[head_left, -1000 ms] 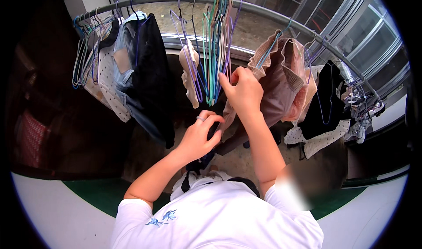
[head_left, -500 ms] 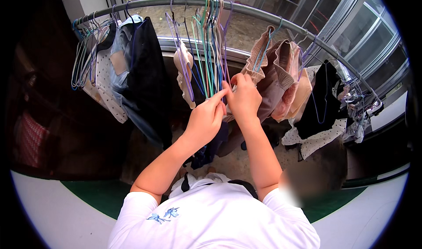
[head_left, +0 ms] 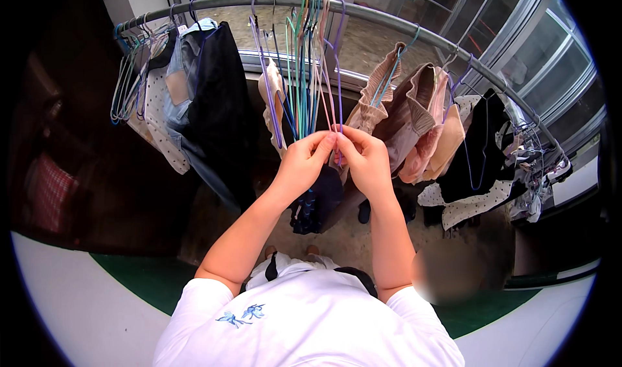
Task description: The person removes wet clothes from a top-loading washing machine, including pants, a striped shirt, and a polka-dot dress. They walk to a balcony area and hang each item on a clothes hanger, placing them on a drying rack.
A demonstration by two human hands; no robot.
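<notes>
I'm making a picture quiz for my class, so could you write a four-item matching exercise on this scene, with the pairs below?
Things
1. Left hand and right hand
2. Rail
3. Checked cloth
4. T-shirt

Descriptions
A. Red, at the far left of the picture
B. White with a blue design, worn by the person
C. Fingertips close together at the lower part of the middle hangers
D. Grey, running across above the clothes

Right pairs: 1-C, 2-D, 3-A, 4-B
</notes>
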